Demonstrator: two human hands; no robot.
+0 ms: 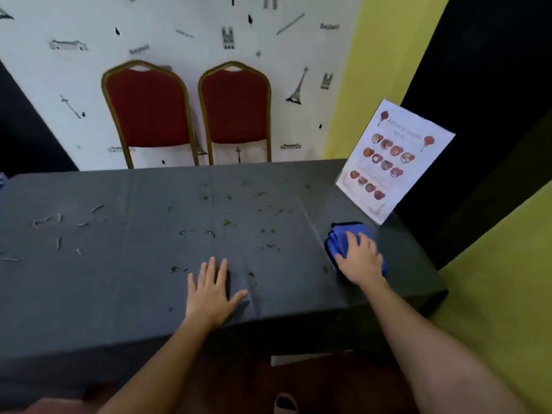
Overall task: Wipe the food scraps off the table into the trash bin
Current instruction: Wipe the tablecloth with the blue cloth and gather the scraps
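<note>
Near table right edge, right hand on cloth

Table has a dark grey cloth over it, pretty messy: green scraps mid-table, pale bits on the left, a blue rag and a standing menu at right.
</note>
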